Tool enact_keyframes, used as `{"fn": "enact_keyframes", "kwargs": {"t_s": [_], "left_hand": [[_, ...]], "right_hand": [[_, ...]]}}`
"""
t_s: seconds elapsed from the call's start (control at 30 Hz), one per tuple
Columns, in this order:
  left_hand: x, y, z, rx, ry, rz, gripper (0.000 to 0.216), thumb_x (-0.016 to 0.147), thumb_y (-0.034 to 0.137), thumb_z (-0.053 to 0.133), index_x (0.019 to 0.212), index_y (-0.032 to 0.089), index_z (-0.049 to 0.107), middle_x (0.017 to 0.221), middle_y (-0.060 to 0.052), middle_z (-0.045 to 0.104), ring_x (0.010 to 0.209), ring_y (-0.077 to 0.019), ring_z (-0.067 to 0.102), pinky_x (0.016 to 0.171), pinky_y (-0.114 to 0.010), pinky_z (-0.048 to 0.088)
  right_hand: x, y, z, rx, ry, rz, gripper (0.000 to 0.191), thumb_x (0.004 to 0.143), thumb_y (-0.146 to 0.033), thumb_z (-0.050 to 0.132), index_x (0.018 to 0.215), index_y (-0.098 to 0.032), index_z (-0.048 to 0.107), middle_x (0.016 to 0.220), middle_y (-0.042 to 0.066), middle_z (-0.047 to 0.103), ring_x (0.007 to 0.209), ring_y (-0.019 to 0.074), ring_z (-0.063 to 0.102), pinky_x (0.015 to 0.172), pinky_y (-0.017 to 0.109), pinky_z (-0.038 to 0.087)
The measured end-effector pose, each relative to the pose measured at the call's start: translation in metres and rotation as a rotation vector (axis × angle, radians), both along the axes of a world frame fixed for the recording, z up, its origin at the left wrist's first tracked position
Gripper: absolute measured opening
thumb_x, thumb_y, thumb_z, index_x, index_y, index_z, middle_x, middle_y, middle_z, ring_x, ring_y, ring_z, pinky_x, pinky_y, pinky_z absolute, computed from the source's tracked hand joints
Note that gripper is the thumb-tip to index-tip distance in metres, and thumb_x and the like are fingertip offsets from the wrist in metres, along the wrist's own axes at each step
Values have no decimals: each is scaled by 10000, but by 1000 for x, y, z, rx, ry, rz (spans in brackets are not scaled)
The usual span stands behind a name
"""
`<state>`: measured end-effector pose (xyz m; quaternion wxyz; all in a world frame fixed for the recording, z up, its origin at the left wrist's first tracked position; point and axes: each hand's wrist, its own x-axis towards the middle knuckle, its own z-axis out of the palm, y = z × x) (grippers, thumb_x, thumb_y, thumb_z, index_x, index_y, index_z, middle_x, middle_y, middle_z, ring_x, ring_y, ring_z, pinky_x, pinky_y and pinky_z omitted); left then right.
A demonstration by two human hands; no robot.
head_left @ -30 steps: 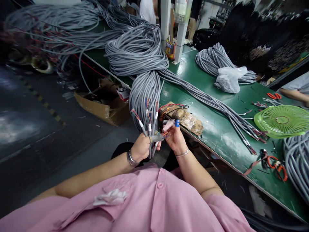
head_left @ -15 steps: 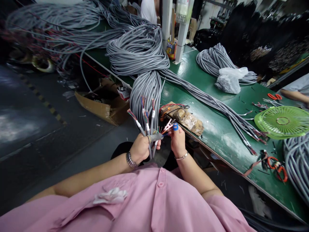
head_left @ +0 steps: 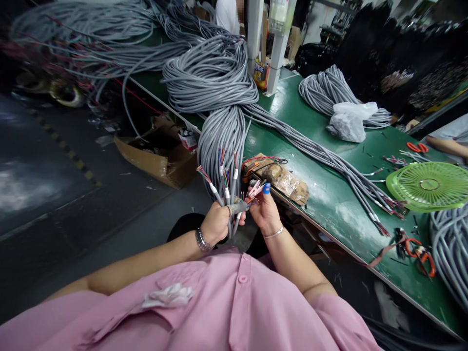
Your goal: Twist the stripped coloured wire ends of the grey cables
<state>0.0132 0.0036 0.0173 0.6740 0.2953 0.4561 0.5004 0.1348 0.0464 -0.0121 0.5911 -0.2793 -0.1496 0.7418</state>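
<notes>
My left hand (head_left: 216,224) is closed round several grey cables (head_left: 234,187) with white bands and bare ends of thin coloured wires. A grey sleeve-like piece (head_left: 238,208) with a yellowish edge lies across them at my thumb; whether it covers the thumb I cannot tell. Close by on the right, my right hand (head_left: 266,214) has its fingers pinched at fine coloured wires (head_left: 249,199). A small pink-and-white clip-like piece (head_left: 256,188) shows at those fingertips. My right thumb wears a blue cover (head_left: 266,188). The wires partly hide the right fingertips.
A taped brown block (head_left: 287,183) with wires sits at the green table's (head_left: 329,195) near edge. Coiled grey cables (head_left: 208,78) lie behind. Rightward are a green fan (head_left: 427,184), orange-handled scissors (head_left: 420,256) and another person's arm (head_left: 448,145). A cardboard box (head_left: 146,158) stands lower left.
Both hands and the cables have shifted slightly right in view. My right hand has turned a little, and the pink-and-white piece sits at a different angle.
</notes>
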Motion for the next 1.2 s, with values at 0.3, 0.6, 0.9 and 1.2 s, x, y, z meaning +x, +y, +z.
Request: {"fn": "enact_keyframes", "kwargs": {"t_s": [0.3,0.6,0.9,1.2], "left_hand": [[-6,-11,0,70,0,-17,171,671,239,730,625,147,593,518,2,596,452,-111,541,454,-228,458],[0,-10,3,126,-27,62,187,687,261,747,653,145,604,554,4,613,487,-109,564,487,-226,482],[2,-6,3,129,18,57,176,688,258,735,653,143,606,570,-8,634,505,-123,594,469,-218,449],[4,-5,3,72,14,90,186,647,255,751,651,148,599,557,-4,630,500,-136,602,492,-237,477]], "right_hand": [[15,-7,7,34,-21,213,516,799,-669,534,896,-180,667,798,25,678,637,123,583,610,250,489],[9,-5,9,112,-208,57,382,814,-534,620,886,-166,693,764,24,668,624,104,562,578,221,457],[3,1,3,-12,-94,4,335,778,-508,682,817,-175,686,743,17,684,640,115,583,639,248,483],[1,2,4,-20,-70,-21,292,787,-469,688,815,-178,676,747,12,682,665,117,597,659,245,479]]}}
